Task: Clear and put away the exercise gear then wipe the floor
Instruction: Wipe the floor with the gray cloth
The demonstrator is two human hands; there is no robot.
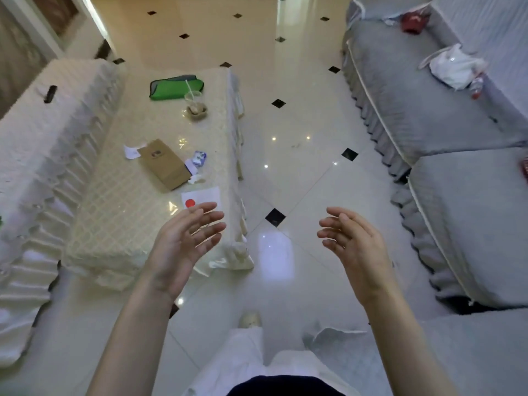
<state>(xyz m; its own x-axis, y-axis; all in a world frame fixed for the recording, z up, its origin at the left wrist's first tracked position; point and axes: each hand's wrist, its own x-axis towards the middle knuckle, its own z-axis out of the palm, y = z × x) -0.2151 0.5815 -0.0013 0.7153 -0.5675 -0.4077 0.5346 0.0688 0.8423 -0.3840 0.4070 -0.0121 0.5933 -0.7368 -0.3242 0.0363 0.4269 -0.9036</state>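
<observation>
We see both hands raised over the glossy tiled floor (pixel 291 172), palms turned toward each other with a clear gap between them. The left hand (pixel 183 241) has its fingers loosely spread and only slightly bent, holding nothing; its fingertips overlap the near right corner of the low table (pixel 114 224). The right hand (pixel 351 241) is likewise relaxed, fingers gently curved, holding nothing, over bare floor.

On the table, a green pouch (pixel 175 87) lies at the far edge, with a plastic cup with a straw (pixel 193 102) just beside it. A brown paper bag (pixel 164 164) sits mid-table, a small blue packet (pixel 200 158) near its right side. A white card with 1 red dot (pixel 201 197) lies at the near right edge, just beyond the left fingertips.

A grey sofa (pixel 428 115) runs along the right, carrying a white plastic bag (pixel 454 67) and a red object (pixel 413 21). We cannot tell which item is exercise gear.
</observation>
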